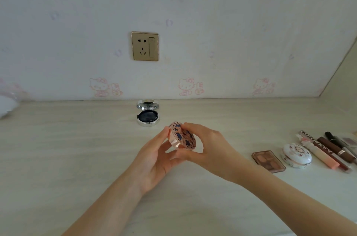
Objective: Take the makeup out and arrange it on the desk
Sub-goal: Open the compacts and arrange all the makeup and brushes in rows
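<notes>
Makeup, desk arrangement, entry in progress.

Item in hand: round rose-gold compact [182, 136] with a dark floral lid, lid down as far as can be seen. It is being held tilted in the air above the middle of the desk [77, 148], touching nothing but the hands. The left hand [154, 156] is cupping it from below and from the side, fingertips pressing on the rim; the right hand [204, 144] is pinching the opposite edge, thumb lying across the lid. Both hands are grasping this one compact, neither is free. Whether it is about to be opened or simply set down, I cannot tell.

Items already lying out:
- silver cushion compact [148, 113], standing open near the wall, mirror lid raised, dark puff showing; well apart from the rest.
- brown eyeshadow palette [269, 160], lying flat to the right.
- white domed compact [296, 155] with a flower pattern, sitting just beside the palette.
- cluster of tubes and sticks [328, 150], lying loosely together at the far right, some running past the frame edge.

Progress, as a judgement: most of the unpacking is looking done, while the arranging is only beginning. The right-hand group is lying bunched rather than ordered, and only the silver compact is occupying a considered spot. No bag or pouch is showing, so what remains inside cannot be counted.
</notes>
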Demonstrator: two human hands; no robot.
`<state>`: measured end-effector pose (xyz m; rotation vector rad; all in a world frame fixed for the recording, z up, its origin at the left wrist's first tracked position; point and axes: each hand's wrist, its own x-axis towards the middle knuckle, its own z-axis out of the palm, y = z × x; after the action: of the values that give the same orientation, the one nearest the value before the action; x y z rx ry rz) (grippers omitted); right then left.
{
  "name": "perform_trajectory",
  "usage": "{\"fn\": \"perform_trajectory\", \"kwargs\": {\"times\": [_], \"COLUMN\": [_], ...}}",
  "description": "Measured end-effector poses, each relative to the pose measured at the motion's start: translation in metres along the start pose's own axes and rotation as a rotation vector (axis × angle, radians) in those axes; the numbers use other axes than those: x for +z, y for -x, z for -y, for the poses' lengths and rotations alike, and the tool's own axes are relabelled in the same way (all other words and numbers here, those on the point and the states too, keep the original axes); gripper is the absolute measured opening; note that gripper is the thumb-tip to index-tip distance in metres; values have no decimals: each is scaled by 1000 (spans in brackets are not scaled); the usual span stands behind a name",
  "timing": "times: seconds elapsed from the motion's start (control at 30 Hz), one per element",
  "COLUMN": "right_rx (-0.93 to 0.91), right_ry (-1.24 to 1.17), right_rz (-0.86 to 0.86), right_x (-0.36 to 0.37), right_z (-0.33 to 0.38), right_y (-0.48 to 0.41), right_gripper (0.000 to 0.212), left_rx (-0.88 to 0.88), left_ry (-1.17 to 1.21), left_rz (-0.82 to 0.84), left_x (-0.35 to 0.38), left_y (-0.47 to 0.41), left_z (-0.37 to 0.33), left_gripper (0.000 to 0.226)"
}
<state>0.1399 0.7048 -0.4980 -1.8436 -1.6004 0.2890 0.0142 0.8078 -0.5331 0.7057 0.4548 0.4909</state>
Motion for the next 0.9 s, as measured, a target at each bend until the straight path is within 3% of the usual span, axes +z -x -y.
{"fn": "perform_trajectory", "kwargs": {"times": [0.2,0.57,0.8,0.9], "right_rx": [0,77,131,166], "right_ry": [55,-71,-77,-87], "right_rz": [28,145,144,163], "right_x": [-4,-22,-25,-22], "right_z": [-5,-8,-26,-33], "right_y": [-4,-16,-20,-20], "right_gripper": [58,50,39,38], "left_rx": [14,51,232,318], "left_ry": [-7,-72,-385,-705], "left_rz": [38,102,-58,-29], "left_x": [-4,-8,-15,-18], "left_y": [-1,-3,-9,-7], "left_z": [0,-2,0,3], "left_gripper": [43,46,35,33]}}
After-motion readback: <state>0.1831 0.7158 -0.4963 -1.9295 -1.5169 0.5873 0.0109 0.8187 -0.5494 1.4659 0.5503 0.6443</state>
